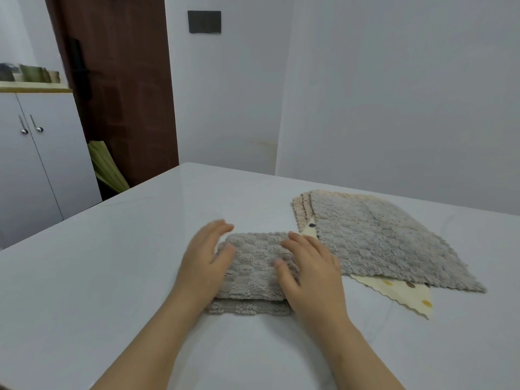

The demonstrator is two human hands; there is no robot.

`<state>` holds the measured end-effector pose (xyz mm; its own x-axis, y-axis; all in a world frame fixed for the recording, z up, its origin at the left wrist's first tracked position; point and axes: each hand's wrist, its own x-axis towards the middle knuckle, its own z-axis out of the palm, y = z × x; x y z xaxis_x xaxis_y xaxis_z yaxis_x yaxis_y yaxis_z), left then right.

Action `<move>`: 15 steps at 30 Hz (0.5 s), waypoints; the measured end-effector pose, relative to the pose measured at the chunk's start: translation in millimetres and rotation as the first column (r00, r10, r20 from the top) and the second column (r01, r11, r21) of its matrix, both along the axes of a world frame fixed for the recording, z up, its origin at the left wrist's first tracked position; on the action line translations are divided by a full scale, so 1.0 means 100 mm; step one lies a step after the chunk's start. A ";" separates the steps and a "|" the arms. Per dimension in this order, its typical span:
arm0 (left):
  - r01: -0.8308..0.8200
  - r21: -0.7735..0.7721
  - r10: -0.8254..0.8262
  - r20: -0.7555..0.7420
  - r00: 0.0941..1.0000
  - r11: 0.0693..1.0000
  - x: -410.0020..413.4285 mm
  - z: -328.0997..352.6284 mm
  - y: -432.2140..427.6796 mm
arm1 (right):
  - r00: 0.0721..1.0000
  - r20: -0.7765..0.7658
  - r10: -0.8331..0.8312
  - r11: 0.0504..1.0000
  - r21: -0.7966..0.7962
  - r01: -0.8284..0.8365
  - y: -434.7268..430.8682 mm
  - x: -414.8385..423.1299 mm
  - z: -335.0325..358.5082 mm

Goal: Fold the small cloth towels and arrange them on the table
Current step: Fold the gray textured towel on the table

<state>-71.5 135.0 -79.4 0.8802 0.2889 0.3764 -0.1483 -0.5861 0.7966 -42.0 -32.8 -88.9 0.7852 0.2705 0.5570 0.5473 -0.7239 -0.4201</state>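
A folded grey fluffy towel (253,274) lies on the white table (112,271) in front of me. My left hand (205,260) rests along its left side, fingers stretched forward and a little blurred. My right hand (309,274) lies flat on its right side with straight fingers. To the right sits a pile of unfolded towels: a grey one (377,237) on top, a cream one with coloured dots (405,294) under it, and beige ones (299,209) showing at the far left corner.
The table's far edge runs close to a white wall (394,108). To the left stand a white cabinet (33,164) and a dark brown door (121,94), with a greenish bundle (107,170) leaning on the floor.
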 end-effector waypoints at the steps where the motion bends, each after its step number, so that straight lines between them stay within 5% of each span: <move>1: 0.070 0.098 -0.062 -0.081 0.995 0.993 -0.02 -0.04 -0.04 | 0.996 -0.085 0.019 0.997 -0.079 -0.026 -0.01 0.01 0.00; 4: 0.163 0.419 -0.011 -0.342 0.940 0.893 0.00 -0.16 -0.05 | 0.946 -0.324 0.029 0.969 -0.223 -0.107 -0.05 0.06 -0.05; 15: 0.207 0.592 0.065 -0.404 0.912 0.779 -0.05 -0.18 -0.10 | 0.893 -0.443 -0.086 0.966 -0.258 -0.035 0.03 0.00 -0.10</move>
